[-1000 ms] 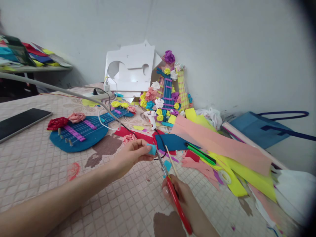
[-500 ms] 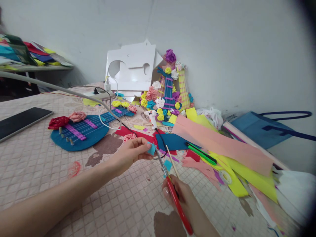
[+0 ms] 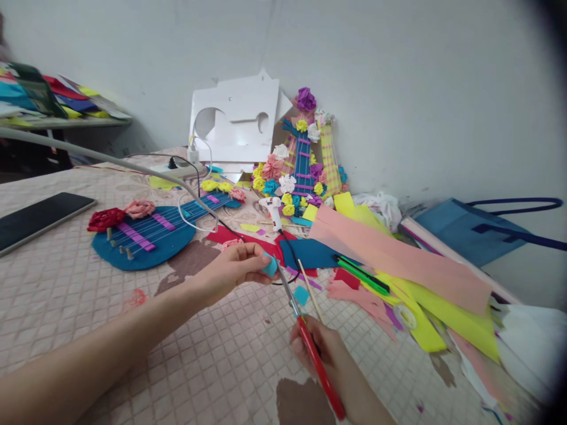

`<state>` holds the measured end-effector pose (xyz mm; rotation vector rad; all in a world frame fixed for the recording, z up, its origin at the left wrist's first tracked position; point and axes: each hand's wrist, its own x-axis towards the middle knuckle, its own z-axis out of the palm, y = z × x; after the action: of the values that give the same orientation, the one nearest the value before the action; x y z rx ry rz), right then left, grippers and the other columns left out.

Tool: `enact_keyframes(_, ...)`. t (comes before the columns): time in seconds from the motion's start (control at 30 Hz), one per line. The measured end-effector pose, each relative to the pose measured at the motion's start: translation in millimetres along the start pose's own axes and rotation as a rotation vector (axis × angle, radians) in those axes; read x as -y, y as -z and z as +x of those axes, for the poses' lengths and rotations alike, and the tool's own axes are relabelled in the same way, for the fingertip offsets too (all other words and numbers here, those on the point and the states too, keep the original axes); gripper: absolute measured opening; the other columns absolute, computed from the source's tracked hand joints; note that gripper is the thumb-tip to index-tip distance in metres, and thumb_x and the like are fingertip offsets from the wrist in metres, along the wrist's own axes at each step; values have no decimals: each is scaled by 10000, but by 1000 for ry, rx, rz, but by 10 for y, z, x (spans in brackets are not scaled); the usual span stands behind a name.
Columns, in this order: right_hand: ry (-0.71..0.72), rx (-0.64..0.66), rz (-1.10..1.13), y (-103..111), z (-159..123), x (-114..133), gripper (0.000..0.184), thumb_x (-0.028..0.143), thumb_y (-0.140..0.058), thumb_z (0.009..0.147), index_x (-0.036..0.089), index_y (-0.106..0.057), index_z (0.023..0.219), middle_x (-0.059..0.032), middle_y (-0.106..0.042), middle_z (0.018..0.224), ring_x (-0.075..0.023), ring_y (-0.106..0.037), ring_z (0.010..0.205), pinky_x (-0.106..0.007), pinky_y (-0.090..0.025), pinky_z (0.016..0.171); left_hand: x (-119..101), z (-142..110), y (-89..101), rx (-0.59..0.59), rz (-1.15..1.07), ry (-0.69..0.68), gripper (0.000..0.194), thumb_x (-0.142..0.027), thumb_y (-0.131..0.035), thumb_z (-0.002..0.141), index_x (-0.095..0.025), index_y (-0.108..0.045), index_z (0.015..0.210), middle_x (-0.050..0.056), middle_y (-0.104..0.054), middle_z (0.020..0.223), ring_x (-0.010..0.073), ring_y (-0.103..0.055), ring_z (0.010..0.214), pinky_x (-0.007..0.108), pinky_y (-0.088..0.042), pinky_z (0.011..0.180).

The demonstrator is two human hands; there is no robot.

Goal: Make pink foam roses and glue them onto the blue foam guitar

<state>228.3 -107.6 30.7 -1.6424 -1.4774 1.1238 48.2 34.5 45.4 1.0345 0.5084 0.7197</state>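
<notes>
Between the thumb and fingers of my left hand [image 3: 241, 263] is a small light-blue piece of paper [image 3: 270, 265]. My right hand [image 3: 325, 348] is closed around red-handled scissors [image 3: 315, 354], whose blades point up and left with their tips at the paper's right edge. A thin wooden stick [image 3: 310, 290] also runs up from behind my right fingers; whether they grip it is hidden. Another light-blue scrap [image 3: 301, 296] lies on the table just right of the blades. Behind my left hand, a pink paper flower [image 3: 232, 244] is partly covered.
A blue paper guitar [image 3: 146, 236] with flowers and a phone [image 3: 44, 218] lie at left. A white glue gun [image 3: 272, 212] with a cord stands beyond my hands. A green cutter [image 3: 362, 275], tape roll [image 3: 404, 317] and coloured paper sheets [image 3: 398, 254] spread at right. Flowered guitars [image 3: 302, 159] lean on the wall.
The light-blue piece has turned slightly in my left fingers, and that hand has risen a little. My right hand and the scissors stay nearly where they were.
</notes>
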Motion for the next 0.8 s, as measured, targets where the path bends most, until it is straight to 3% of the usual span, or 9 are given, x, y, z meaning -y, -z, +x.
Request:
enact_keyframes(0.2,-53,98,44,29,-43,54,299,497,-529,821,199,-522,814,66,-351,561,-83,-307,457,-209,-240,420,-23,-8,5,10,21,33,208,-271,-730,730,-139,-570,715,45,-707,747,156,-668,719,283,-516,705)
enact_keyframes(0.47,-47,109,54,53,-46,1,339,547,-519,819,208,-513,821,79,-302,529,-80,-272,440,-211,-213,410,-15,14,48,34,45,33,183,-256,-741,711,-137,-602,698,26,-691,715,129,-646,674,269,-520,678)
enact_keyframes(0.8,18,72,22,57,-47,51,262,443,-549,818,192,-496,765,53,-405,594,-78,-337,485,-201,-276,444,-11,33,68,41,83,33,185,-269,-736,715,-143,-603,696,35,-703,720,145,-664,690,264,-524,663)
